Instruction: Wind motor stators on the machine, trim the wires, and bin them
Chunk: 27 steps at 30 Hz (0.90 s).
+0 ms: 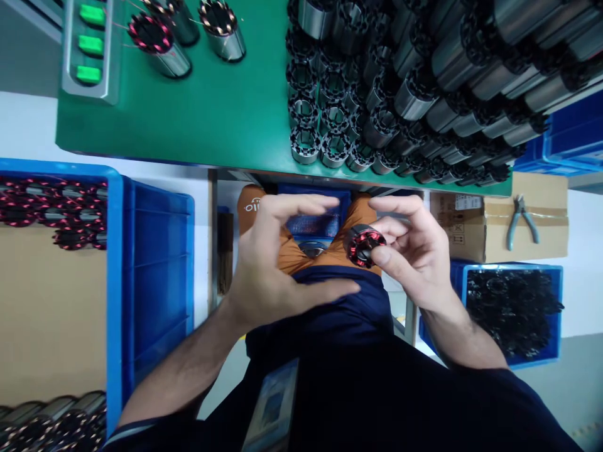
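- The red-wound stator [357, 237] is above the person's lap, tipped so its coil end partly faces the camera; pinched near one side only, it could twist loose and drop onto the orange-brown trousers [293, 256] or between the knees.
- The right hand [417, 248] has hold of it, thumb at the coil-end rim and fingers curled behind; a careless thumb press could scuff the wire.
- The left hand [276, 267] is empty, thumb and fingers spread wide in a C facing the stator, so it gives no support.
- Farther off, bare cores [334, 161] crowd the front edge of the green surface [211, 119]; a raised forearm could knock one over.
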{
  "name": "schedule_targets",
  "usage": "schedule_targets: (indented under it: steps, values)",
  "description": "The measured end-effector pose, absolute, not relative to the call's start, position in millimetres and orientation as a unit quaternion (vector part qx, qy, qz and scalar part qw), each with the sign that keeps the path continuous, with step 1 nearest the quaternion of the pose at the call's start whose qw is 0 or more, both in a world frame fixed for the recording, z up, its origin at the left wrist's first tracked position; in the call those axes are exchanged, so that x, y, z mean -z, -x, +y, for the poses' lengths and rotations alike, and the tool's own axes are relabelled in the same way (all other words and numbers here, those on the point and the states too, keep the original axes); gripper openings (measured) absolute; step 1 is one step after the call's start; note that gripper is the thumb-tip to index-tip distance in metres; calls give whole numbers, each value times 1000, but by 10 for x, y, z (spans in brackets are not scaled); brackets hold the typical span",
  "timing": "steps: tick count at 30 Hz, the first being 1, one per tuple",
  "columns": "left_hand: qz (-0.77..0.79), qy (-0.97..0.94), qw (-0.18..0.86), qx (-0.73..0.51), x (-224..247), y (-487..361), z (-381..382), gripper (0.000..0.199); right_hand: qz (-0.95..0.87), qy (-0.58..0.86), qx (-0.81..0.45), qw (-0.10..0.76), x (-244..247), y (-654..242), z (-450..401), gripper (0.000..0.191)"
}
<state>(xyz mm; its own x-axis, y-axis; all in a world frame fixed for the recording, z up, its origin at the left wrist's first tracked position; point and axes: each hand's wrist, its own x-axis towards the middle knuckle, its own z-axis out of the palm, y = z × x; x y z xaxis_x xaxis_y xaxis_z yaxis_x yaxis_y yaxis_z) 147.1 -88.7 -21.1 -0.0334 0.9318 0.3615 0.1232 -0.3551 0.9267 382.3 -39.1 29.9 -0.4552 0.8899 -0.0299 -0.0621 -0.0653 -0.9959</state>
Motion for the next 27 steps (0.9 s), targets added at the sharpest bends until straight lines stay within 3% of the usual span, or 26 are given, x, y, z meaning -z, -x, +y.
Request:
schedule_targets:
  steps: [2,6,13,17,20,23,27]
  values:
    - [431,-641,313,-552,34,-1509,-870,88,-570,369,-634,369,-289,-3768,-390,55]
    - [444,-659,280,-540,-113,-1597,-846,60,-568,364,-645,358,-244,-3745,-412,63]
    - [451,-681,271,-510,-37,-1593,-897,77,-559,339,-683,326,-180,-3853,-429,61]
    - [458,-667,286,-513,-53,-1597,-914,75,-628,374,-595,334,-217,-3870,-412,64]
    - [454,-683,252,-514,-44,-1594,-894,77,-694,377,-493,365,-249,-3881,-368,40]
    - [455,-698,202,-514,-17,-1588,-877,59,-708,361,-463,391,-237,-3896,-318,12]
    - [500,-651,186,-540,2,-1589,-884,41,-611,418,-474,476,-168,-3892,-286,8]
